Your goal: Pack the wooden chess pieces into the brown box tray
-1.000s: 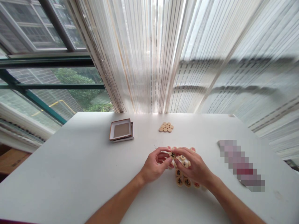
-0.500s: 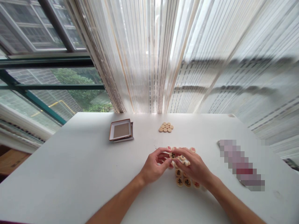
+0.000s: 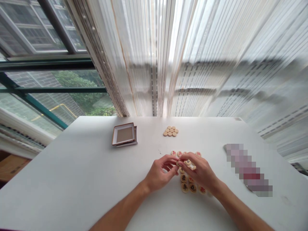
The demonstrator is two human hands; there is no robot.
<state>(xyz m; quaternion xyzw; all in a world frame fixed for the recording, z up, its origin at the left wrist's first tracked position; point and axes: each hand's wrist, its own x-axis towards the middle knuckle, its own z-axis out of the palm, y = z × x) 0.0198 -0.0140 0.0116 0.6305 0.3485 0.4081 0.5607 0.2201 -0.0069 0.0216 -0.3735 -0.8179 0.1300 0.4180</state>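
Note:
Fingertips of my left hand (image 3: 158, 172) and my right hand (image 3: 201, 170) meet around a round wooden Chinese chess piece (image 3: 178, 163), pinching it just above the table. Its face is mostly covered by fingers. Beneath and beside the hands lie rows of face-up chess pieces. A black-marked piece (image 3: 184, 187) sits at the near left corner, beside another black-marked piece (image 3: 192, 187) and a red-marked piece (image 3: 202, 189). Along the far row are a red-marked piece (image 3: 173, 153) and others. My right hand hides part of the layout.
Several pieces lie blank side up in a cluster (image 3: 171, 131) farther back on the white table (image 3: 72, 179). An open shallow box (image 3: 124, 134) stands at the back left. A pixelated long object (image 3: 249, 170) lies on the right. Striped curtains (image 3: 149, 64) hang behind the table.
The held piece has tilted, so its black character no longer faces me clearly. Fingertips have shifted slightly around it, and more of the far red row shows.

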